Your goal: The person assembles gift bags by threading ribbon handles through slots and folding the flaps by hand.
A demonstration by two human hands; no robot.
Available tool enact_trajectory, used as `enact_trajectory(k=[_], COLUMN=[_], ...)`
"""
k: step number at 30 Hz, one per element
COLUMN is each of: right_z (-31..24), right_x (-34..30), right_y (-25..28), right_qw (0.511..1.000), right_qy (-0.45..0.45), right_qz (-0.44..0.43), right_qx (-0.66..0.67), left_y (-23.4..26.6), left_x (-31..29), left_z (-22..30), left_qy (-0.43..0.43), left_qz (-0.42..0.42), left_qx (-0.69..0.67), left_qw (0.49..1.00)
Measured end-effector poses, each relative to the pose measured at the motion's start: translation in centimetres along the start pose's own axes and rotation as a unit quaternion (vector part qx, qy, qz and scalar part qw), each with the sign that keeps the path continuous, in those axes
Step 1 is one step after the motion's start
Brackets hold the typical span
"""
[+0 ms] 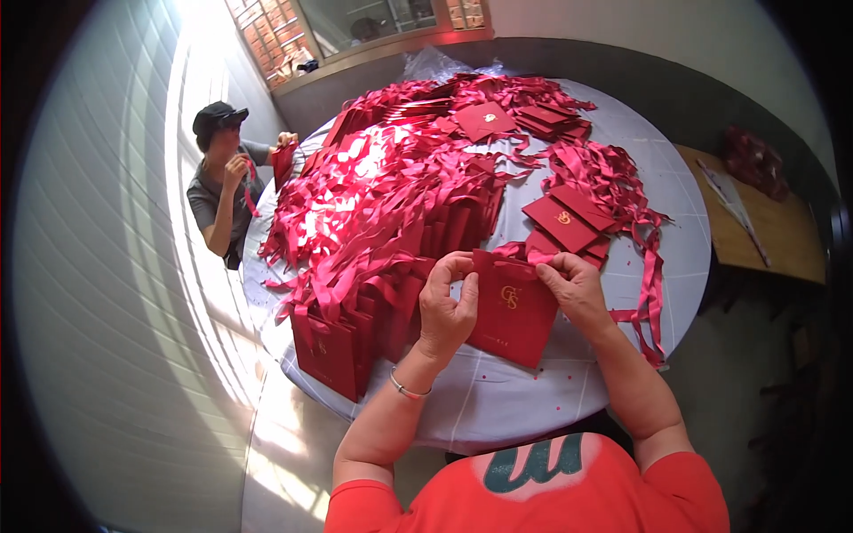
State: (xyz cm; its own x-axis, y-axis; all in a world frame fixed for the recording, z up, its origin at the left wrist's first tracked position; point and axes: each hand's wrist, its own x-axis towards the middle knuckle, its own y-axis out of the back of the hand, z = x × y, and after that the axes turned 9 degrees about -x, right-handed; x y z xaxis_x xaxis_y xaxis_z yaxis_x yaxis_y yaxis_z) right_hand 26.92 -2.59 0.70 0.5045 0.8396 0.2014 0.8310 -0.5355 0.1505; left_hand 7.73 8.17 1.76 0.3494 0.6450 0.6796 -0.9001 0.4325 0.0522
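A flat red paper gift bag (pixel 515 311) with gold lettering and a red ribbon handle is held upright, slightly tilted, over the near part of the table. My right hand (pixel 577 289) pinches its top right corner between thumb and fingers. At the top left corner, my left hand (pixel 447 306) has its fingers curled against the bag's edge; the exact grip is partly hidden. Close to my left hand stands a row of similar red bags (pixel 329 351) with ribbons draped over them. Just beyond my right hand lies a small stack of red bags (pixel 569 218).
A round table (pixel 480 409) with a pale cloth carries a large heap of red ribbons (pixel 373 186) and bags. Across at the left, a person (pixel 227 178) in a dark cap handles a ribbon and a bag. A wooden side table (pixel 755 231) stands at right.
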Motion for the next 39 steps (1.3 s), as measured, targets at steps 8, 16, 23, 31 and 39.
enact_trajectory(k=[8,16,23,31,39], right_z=[-5.5,-2.6,2.8,-0.3,3.7], right_x=[6.7,22.1,27.8,28.7,30.7], right_y=[4.6,6.0,4.5,4.8,3.2], right_qw=[0.958,0.963,0.934,0.908,0.955], right_qy=[0.159,0.225,0.200,0.232,0.180], right_qz=[0.215,0.147,0.248,0.218,0.227], right_qx=[-0.108,0.000,-0.161,-0.273,-0.060], left_y=[-0.7,-1.5,-1.2,-0.2,-0.4], left_x=[-1.9,-3.3,-1.9,-1.6,-1.2], left_z=[-2.4,-3.3,-1.4,-1.6,-1.8], left_qy=[0.096,0.019,0.080,0.028,0.025], left_qz=[-0.104,-0.243,-0.339,-0.341,-0.352], left_qx=[0.129,0.215,0.221,0.217,0.223], left_qw=[0.982,0.946,0.911,0.914,0.909])
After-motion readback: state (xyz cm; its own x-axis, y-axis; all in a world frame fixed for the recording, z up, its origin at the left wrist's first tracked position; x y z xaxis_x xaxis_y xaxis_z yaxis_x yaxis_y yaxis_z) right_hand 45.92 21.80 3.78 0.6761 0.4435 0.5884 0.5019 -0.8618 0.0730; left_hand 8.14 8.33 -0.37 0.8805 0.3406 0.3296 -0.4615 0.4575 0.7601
